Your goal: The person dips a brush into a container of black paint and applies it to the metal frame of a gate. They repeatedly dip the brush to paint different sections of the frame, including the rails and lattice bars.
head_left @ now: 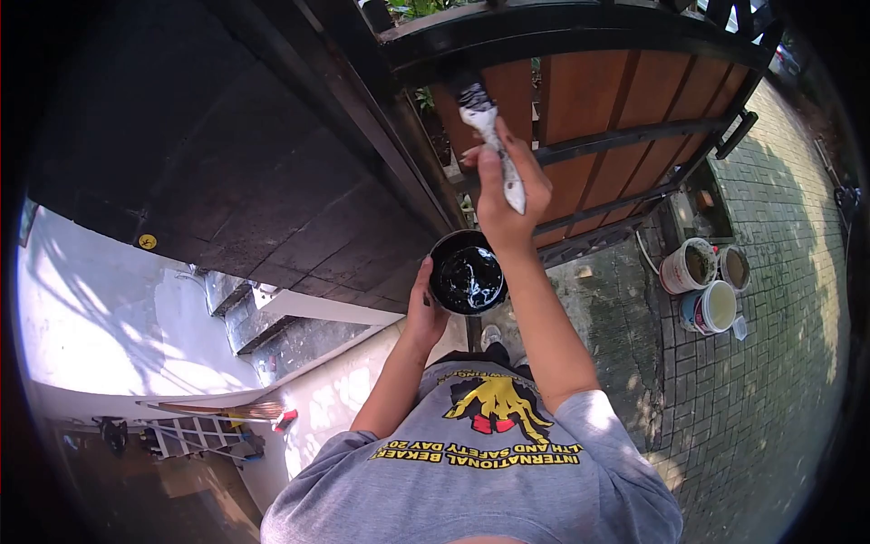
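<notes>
A paintbrush (pixel 494 150) with a white, paint-spattered handle is gripped in my right hand (pixel 518 186). Its bristles are black with paint and reach up to the dark frame of the gate (pixel 580 45), over a brown panel (pixel 517 86); whether they touch is hard to tell. Below it, my left hand (pixel 423 304) holds a round container of black paint (pixel 467 274) by its side. Light glints on the wet paint, and streaks mark the inner wall.
Several buckets (pixel 710 308) stand on the paving (pixel 770 272) to the right. A dark wall (pixel 227 154) fills the left. Steps (pixel 240 313), a broom (pixel 222 410) and a ladder (pixel 195 440) lie lower left. My shoe (pixel 490 335) shows beneath the container.
</notes>
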`<state>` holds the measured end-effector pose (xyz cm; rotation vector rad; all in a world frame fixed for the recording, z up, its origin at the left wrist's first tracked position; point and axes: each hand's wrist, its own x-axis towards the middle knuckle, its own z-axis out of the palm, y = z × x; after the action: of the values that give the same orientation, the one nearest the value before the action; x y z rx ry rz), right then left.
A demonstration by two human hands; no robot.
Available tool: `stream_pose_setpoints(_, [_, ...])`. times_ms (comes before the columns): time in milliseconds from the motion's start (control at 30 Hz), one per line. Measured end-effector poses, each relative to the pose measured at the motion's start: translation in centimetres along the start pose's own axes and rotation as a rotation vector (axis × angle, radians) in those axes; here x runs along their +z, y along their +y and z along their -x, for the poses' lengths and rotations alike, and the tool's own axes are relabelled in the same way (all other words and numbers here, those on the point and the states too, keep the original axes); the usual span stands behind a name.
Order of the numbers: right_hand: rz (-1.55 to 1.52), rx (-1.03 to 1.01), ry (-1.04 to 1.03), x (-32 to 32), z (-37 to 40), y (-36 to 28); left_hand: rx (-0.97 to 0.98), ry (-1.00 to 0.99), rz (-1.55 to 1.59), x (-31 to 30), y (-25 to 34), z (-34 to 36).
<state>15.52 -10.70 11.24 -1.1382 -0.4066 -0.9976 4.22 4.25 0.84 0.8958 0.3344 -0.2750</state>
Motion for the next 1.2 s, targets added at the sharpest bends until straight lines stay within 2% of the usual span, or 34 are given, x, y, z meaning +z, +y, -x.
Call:
stream_pose_setpoints(33, [-0.019,0.084,0.149,0.2,-0.3,-0.4,0.009,-0.003,-0.002,-0.1,0.0,0.0])
stream_pose_setpoints(100, [-0.051,0.123,0.134,0.3,-0.3,-0.2,0.016,-0.003,0.000,-0.2,-0.1,0.0])
stream_pose_setpoints(167, [0.051,0.025,-0.131,1.0,0.8,0.3,0.007,-0.006,0.006,-0.2,-0.1,-0.2])
stream_pose_setpoints(233, [0.107,-0.082,-0.254,1.6,1.2,-1.0,0.020,0.017,0.027,-0.3,-0.4,-0.4])
stream_pose_setpoints(300, [-0.025,0.094,-0.086,1.2,1.0,-0.8,0.027,0.019,0.025,0.0,0.0,-0.6])
stream_pose_setpoints(333, [-0.037,0.084,0.034,0.8,0.2,-0.3,0.027,0.015,0.019,0.3,0.3,-0.3])
stream_pose_setpoints(367, [-0.024,0.197,0.081,0.1,-0.1,-0.3,0.026,0.014,0.015,0.4,0.5,0.1])
stream_pose_setpoints(433, [-0.009,0.149,0.052,0.3,-0.2,-0.2,0.026,0.021,0.025,0.1,0.5,0.3])
stream_pose_setpoints(500, [-0.013,0.072,-0.090,1.3,0.7,-1.0,0.020,0.023,0.042,0.1,0.4,0.0])
stream_pose_setpoints(533, [0.079,-0.051,-0.196,2.1,1.3,-0.9,0.017,0.027,0.055,-0.1,0.2,-0.2])
stream_pose_setpoints(567, [0.080,-0.039,-0.238,2.4,1.8,-1.1,0.010,0.035,0.063,-0.4,0.0,-0.1])
stream_pose_setpoints(700, [-0.096,0.243,0.146,0.3,-0.9,-0.7,0.013,0.034,0.055,-0.7,0.2,-0.3])
stream_pose_setpoints(767, [-0.026,0.175,0.165,-1.3,-1.9,0.6,0.031,0.005,0.076,-1.2,0.3,-0.2])
stream_pose_setpoints(900, [0.000,0.076,0.222,2.1,0.4,-0.2,0.044,0.030,0.109,-1.7,0.5,-0.1])
stream_pose_setpoints(967, [0.169,-0.023,-0.070,3.9,2.3,-0.9,0.047,0.034,0.114,-1.6,0.5,-0.2])
stream_pose_setpoints(1067, [0.021,0.082,-0.172,3.3,2.1,-1.3,0.062,0.031,0.108,-1.3,0.5,-0.5])
stream_pose_setpoints(1133, [-0.009,0.082,-0.055,1.0,0.3,-0.9,0.051,0.033,0.096,-1.1,0.7,-0.6])
stream_pose_setpoints(1200, [-0.078,0.254,0.138,-1.7,-2.7,-0.9,0.044,0.031,0.095,-1.4,0.5,-0.5])
